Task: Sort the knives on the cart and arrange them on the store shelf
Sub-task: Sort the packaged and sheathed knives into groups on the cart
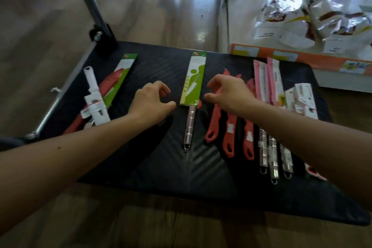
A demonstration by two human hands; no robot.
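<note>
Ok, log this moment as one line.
stage: sorting on cart | left hand: empty, left of green-sleeved knife | right hand: empty, right of it, over red-handled knives

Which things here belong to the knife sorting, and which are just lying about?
Job: centre green-sleeved knife, left green-sleeved knife, white-sleeved knife, red-handled knives, pink-sleeved knives, black cart deck.
Lying about: snack bags, orange shelf-edge strip.

No legible print on the knife sleeves (193,78), handle tags (230,128), shelf labels (246,50) or bags (281,16): all blurred.
</note>
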